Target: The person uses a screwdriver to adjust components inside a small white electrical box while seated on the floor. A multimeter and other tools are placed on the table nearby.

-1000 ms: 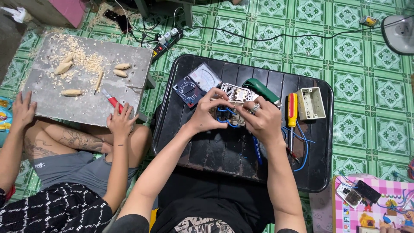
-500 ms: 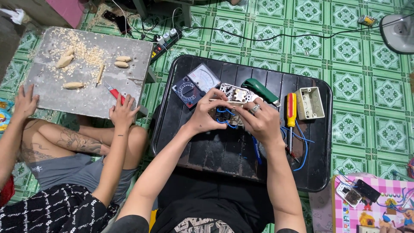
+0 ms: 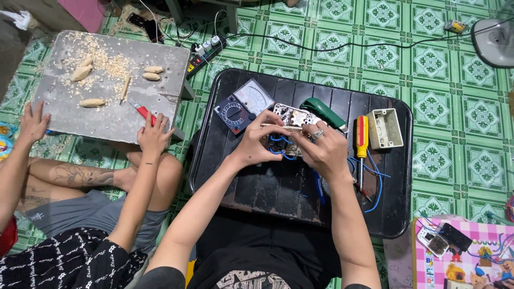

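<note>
Other person's hand (image 3: 154, 135) at left of frame slid up from the grey board's (image 3: 69, 109) lower edge onto the red-handled tool (image 3: 142, 111); their far hand (image 3: 33, 122) also edged upward.

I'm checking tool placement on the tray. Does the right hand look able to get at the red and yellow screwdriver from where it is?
Probably yes: the screwdriver lies uncovered on the black tray just beside the right hand, though that hand is holding the wired part.
</note>
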